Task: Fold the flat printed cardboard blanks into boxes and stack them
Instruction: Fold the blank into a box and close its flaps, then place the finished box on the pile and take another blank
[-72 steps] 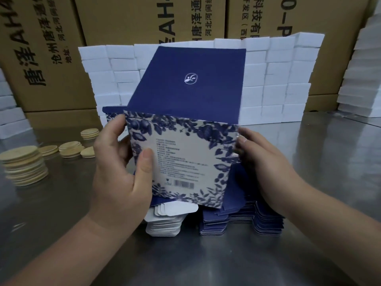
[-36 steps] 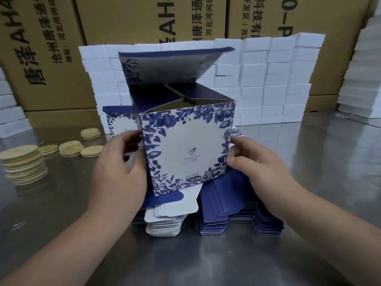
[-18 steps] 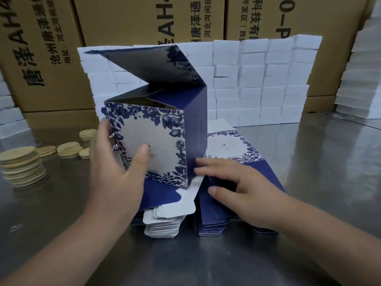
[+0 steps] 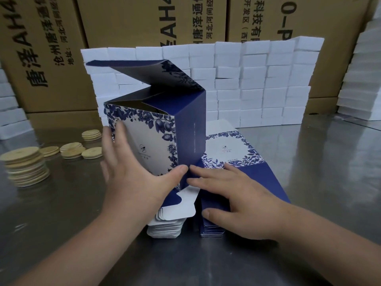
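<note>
A folded box (image 4: 191,131) stands upright on the left part of the stack of flat blanks (image 4: 233,147). It has a white front with blue flowers and a navy side. Its lid flap (image 4: 156,75) is open and leans over the top. My left hand (image 4: 132,176) lies against the front face with fingers spread, thumb at the lower corner. My right hand (image 4: 231,195) rests flat on the navy part of the stack, fingers straight, fingertips next to the box's lower edge. White tabs (image 4: 177,211) of the blanks stick out below the box.
A wall of white foam blocks (image 4: 257,83) stands behind on the steel table (image 4: 321,166), with more white blocks at the right edge (image 4: 362,79) and far left (image 4: 10,114). Piles of round wooden discs (image 4: 24,166) lie left. Brown cartons (image 4: 134,21) close the back.
The box has been turned, shaped from the blank and set down on the left of the stack. My right hand let go of it and dropped flat onto the blanks. My left hand slid across its front.
</note>
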`<state>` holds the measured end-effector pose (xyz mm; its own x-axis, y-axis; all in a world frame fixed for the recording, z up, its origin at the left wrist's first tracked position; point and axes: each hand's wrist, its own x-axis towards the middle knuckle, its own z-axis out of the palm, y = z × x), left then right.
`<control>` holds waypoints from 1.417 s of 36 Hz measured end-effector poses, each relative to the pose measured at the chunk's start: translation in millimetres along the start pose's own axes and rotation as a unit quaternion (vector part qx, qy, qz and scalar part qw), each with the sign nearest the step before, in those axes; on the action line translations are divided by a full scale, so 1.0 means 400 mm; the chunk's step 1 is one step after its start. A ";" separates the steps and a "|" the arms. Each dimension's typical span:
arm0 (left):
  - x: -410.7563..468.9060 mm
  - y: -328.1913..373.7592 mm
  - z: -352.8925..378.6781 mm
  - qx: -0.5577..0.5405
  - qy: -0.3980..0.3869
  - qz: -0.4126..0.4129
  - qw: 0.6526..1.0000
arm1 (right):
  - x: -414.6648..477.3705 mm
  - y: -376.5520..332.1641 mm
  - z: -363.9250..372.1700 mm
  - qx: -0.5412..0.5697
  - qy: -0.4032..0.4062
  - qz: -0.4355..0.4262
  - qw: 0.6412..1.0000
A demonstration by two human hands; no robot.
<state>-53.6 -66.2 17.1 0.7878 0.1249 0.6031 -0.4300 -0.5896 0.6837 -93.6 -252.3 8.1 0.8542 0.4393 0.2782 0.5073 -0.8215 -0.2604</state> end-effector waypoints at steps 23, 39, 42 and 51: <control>0.149 -0.188 -0.037 0.029 0.160 -0.101 0.982 | -0.004 -0.003 0.005 -0.022 0.007 0.001 1.000; 0.160 -0.260 0.004 0.106 0.135 -0.155 0.973 | -0.004 0.000 0.008 -0.013 0.014 -0.003 1.000; 0.158 -0.240 -0.001 0.083 0.155 -0.144 0.974 | -0.004 -0.001 0.009 -0.018 0.017 -0.005 1.000; 0.348 -0.045 -0.071 0.024 0.256 0.011 0.966 | -0.008 0.010 0.014 -0.036 0.003 -0.007 0.999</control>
<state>51.1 -15.5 100.5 0.4520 0.4839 0.7494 -0.4128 -0.6313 0.6566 -93.5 -255.0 1.0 0.8460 0.4494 0.2868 0.5098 -0.8394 -0.1887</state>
